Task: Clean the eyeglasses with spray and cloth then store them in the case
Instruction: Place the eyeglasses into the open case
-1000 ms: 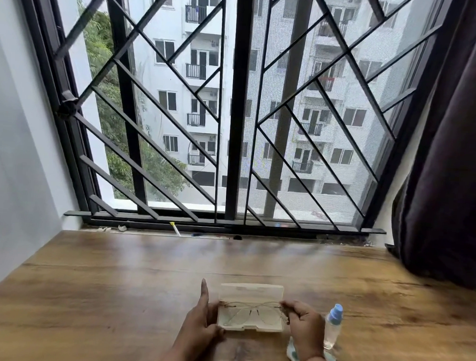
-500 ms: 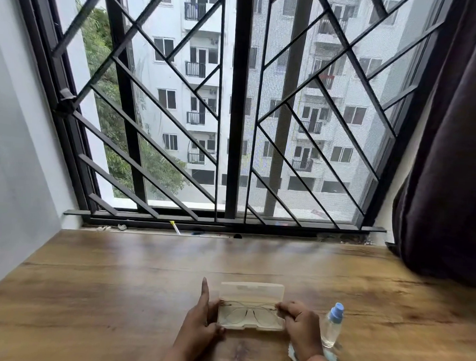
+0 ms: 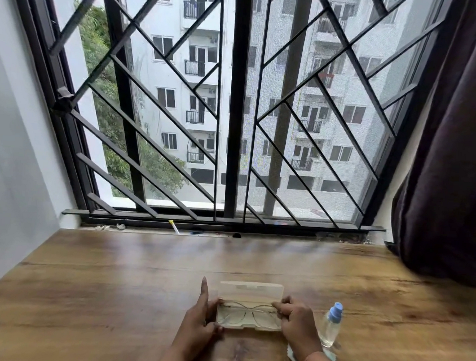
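Down on the wooden bench [image 3: 115,298], the pale translucent case [image 3: 249,308] lay open, its lid [image 3: 251,291] tipped back toward 12 o'clock, toward the barred window [image 3: 235,111]. Inside the tray sat the eyeglasses [image 3: 247,314], thin clear frame, lenses lying flat, folded as far as could be seen. The left hand [image 3: 199,319] sat at the case's 9 o'clock side, thumb pressed against the near left corner, palm braced along the case wall, index finger stretched straight out toward 12 o'clock; its grip was loose, steadying rather than clamping anything. The right hand [image 3: 297,323] came in at 3 o'clock, fingertips curled over the right end of the tray and pinched at the eyeglasses' hinge end, so that grip was closed on the frame. Just beside that hand, at 3 o'clock again, stood the spray bottle [image 3: 331,326], clear body, blue cap, upright on the bench and apart from the case. Under the right wrist, at about 5 o'clock from the case, a corner of the pale cloth [image 3: 293,358] peeked out, flat on the wood and mostly covered by the forearm. A dark curtain [image 3: 453,150] hung at the far right, at 2 o'clock.
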Demonstrator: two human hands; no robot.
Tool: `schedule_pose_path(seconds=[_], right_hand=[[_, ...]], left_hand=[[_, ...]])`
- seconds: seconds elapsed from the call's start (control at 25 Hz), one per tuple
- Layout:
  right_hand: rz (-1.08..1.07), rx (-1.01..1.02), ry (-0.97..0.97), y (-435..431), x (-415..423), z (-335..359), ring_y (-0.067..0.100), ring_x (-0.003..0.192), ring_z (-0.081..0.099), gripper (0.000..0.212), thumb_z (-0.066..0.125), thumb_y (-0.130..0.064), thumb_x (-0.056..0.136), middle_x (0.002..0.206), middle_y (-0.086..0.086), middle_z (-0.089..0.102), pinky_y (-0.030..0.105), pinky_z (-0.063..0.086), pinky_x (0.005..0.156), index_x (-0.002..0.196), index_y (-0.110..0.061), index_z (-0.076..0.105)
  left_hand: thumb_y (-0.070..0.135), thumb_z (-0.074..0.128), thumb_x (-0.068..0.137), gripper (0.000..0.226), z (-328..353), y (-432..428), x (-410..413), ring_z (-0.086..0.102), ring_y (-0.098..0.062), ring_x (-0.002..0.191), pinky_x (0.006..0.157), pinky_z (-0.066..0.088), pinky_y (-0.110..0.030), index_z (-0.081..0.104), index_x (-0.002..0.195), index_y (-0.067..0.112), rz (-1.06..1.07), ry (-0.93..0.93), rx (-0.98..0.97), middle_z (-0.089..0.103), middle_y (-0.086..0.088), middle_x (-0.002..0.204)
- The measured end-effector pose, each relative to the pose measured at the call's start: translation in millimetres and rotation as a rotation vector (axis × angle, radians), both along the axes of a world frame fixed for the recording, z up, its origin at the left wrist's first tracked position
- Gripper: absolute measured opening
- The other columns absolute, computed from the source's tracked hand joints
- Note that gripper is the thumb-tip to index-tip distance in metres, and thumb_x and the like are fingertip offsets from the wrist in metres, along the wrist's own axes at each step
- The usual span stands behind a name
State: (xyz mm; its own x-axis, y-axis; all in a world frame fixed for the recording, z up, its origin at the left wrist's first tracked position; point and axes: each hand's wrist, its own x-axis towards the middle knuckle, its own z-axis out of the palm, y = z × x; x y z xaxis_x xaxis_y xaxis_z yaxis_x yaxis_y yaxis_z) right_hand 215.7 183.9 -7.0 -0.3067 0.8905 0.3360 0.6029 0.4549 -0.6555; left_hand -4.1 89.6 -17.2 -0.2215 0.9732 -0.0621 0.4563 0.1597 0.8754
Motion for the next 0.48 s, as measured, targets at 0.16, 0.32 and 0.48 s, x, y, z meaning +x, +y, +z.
schedule_pose_path(seconds=[0.16, 0.32, 0.48], right_hand=[[-0.067, -0.127, -0.015, -1.3, 0.9, 17.4, -0.015, 0.060, 0.057, 0.041, 0.058, 0.012, 0.062, 0.043, -0.040, 0.049, 0.002, 0.040, 0.058, 0.059, -0.025, 0.073], [-0.072, -0.123, -0.047, 1.1, 0.2, 20.6, -0.017, 0.061, 0.056, 0.054, 0.059, 0.011, 0.061, 0.042, -0.036, 0.050, -0.001, 0.037, 0.056, 0.046, -0.041, 0.064], [-0.073, -0.122, -0.086, -5.8, -0.2, 19.8, 0.009, 0.075, 0.068, 0.027, 0.064, 0.005, 0.070, 0.077, -0.002, 0.075, 0.012, 0.045, 0.073, 0.079, -0.017, 0.077]], left_hand=[[-0.012, 0.051, 0.069, 0.106, 1.0, -0.2, 0.9, 0.054, 0.023, 0.088, 0.089, 0.042, -0.010, -0.018, 0.134, 0.035, 0.009, 0.001, -0.002, 0.046, 0.059, 0.093], [-0.011, 0.051, 0.069, 0.106, 2.5, -0.2, 1.3, 0.052, 0.025, 0.090, 0.089, 0.041, -0.007, -0.020, 0.135, 0.031, 0.014, -0.002, -0.009, 0.043, 0.061, 0.088], [-0.012, 0.051, 0.070, 0.105, 5.0, -1.1, 2.6, 0.052, 0.025, 0.090, 0.083, 0.036, 0.001, -0.019, 0.135, 0.031, 0.019, -0.002, -0.011, 0.048, 0.056, 0.093]])
